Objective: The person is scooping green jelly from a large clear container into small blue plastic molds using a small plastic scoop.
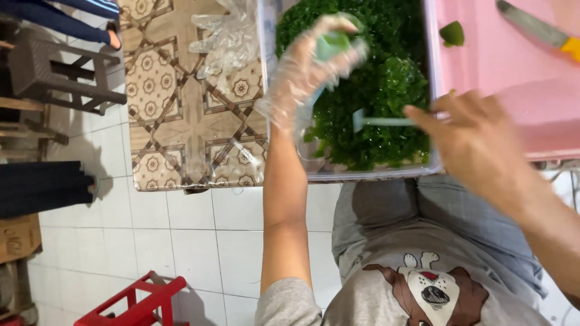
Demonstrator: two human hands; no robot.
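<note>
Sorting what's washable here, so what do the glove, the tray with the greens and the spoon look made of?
Glove on the left hand: thin clear plastic film, crinkled and see-through. Tray: clear hard plastic, seemingly; its rim is transparent and glossy. Spoon in the right hand: pale green plastic, probably, smooth and matte.

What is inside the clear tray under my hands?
The clear tray holds chopped green leaves with a pale green utensil lying on them. The leaves cover the tray's bottom.

My gloved left hand (311, 66) grips a pale green piece (333, 44) over the clear tray (368, 172) of chopped greens (374, 78); my bare right hand (468, 139) holds a green spoon (380, 121) in them.
</note>
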